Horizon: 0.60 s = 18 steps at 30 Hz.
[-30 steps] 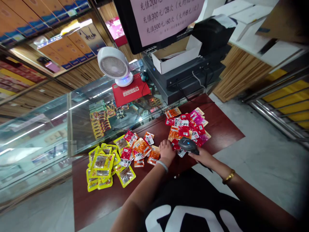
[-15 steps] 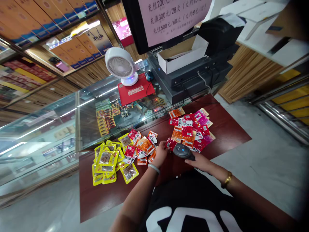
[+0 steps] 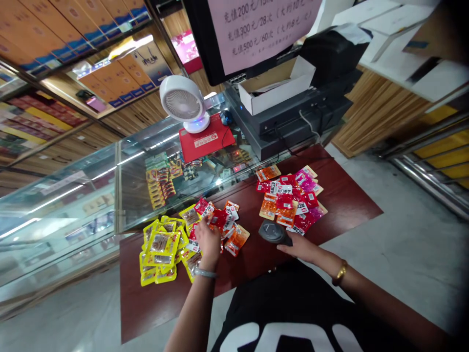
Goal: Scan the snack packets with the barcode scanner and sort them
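Observation:
My left hand [image 3: 208, 242] reaches over the left group of red, white and orange snack packets [image 3: 230, 220], palm down. Its fingers look apart, touching or just above the packets, and the fingertips are partly hidden among them. A red packet [image 3: 219, 218] lies just right of the fingers. My right hand [image 3: 298, 247] is wrapped round the handle of a dark grey barcode scanner [image 3: 273, 232], held low over the brown board [image 3: 154, 313]. Beyond the scanner lies another pile of red, orange and pink packets [image 3: 286, 195]. Yellow-edged packets [image 3: 161, 247] are heaped at the far left.
A glass display counter [image 3: 128, 176] runs behind the board. On it stand a white fan [image 3: 183, 100], a red mat [image 3: 208, 142], a mouse [image 3: 226, 117] and black till equipment [image 3: 293, 117] with a white open box [image 3: 278, 88]. Metal rails [image 3: 432, 181] stand at the right.
My left hand has moved left, from beside the scanner to the left packets. The red packet near it has left that spot. An orange packet now lies farther right. The scanner shifted slightly left.

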Each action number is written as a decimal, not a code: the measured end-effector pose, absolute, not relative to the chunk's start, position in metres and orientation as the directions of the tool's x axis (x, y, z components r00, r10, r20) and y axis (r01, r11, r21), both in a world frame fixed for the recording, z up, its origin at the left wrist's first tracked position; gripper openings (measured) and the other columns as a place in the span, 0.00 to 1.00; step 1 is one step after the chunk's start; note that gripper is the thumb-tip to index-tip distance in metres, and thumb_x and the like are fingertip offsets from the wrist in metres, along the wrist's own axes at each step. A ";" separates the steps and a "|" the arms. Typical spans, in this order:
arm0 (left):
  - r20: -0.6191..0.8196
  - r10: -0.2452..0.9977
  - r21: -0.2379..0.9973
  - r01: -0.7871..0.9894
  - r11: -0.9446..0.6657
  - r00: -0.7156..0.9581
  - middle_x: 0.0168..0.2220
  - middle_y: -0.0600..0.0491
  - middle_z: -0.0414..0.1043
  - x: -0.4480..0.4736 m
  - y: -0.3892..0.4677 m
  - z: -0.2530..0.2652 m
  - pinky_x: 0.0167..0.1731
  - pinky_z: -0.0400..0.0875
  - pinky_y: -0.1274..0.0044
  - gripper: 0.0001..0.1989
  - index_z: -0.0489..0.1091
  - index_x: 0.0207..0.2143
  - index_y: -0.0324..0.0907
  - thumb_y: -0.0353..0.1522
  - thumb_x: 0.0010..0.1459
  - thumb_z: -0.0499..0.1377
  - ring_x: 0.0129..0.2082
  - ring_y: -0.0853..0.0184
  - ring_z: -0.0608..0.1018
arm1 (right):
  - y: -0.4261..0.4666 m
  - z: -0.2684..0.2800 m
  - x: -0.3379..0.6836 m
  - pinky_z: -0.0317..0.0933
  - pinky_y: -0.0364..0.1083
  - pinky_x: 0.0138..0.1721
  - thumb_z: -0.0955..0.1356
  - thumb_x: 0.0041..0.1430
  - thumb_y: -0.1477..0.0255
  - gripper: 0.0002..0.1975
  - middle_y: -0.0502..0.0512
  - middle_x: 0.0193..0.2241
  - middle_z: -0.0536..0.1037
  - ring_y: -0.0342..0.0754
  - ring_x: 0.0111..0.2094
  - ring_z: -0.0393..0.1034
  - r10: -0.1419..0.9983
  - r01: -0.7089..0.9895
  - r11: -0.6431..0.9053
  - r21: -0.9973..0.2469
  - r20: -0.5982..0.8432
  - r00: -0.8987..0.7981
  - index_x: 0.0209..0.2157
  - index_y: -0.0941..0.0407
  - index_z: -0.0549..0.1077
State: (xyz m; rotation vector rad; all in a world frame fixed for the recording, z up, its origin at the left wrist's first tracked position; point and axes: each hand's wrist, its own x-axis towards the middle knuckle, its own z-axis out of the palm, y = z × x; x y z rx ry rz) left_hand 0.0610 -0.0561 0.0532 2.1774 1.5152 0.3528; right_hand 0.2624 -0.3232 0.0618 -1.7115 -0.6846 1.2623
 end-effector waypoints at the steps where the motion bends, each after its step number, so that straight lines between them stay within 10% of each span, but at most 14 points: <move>1: 0.031 0.934 0.438 0.835 -0.333 0.357 0.50 0.42 0.71 0.064 -0.053 0.057 0.56 0.63 0.58 0.22 0.65 0.54 0.39 0.29 0.55 0.57 0.54 0.53 0.71 | -0.325 0.062 0.264 0.63 0.59 0.56 0.74 0.50 0.61 0.26 0.61 0.48 0.81 0.61 0.50 0.74 0.815 -0.069 -0.469 -0.880 -0.462 0.349 0.50 0.57 0.76; 10: -0.179 0.661 0.410 0.666 -0.623 0.729 0.47 0.42 0.72 0.205 -0.121 0.012 0.54 0.63 0.65 0.24 0.68 0.50 0.38 0.42 0.55 0.64 0.51 0.54 0.71 | -0.345 0.060 0.279 0.70 0.55 0.44 0.73 0.50 0.60 0.25 0.59 0.38 0.83 0.59 0.41 0.77 0.706 -0.122 -0.535 -0.836 -0.522 0.478 0.47 0.58 0.76; 18: -0.456 0.621 0.521 0.757 -0.394 0.638 0.39 0.45 0.75 0.236 -0.119 -0.009 0.40 0.65 0.74 0.15 0.69 0.39 0.40 0.33 0.50 0.68 0.41 0.60 0.76 | -0.357 0.057 0.283 0.70 0.49 0.30 0.72 0.50 0.59 0.25 0.54 0.27 0.81 0.52 0.27 0.75 0.646 -0.189 -0.558 -0.808 -0.566 0.513 0.47 0.59 0.76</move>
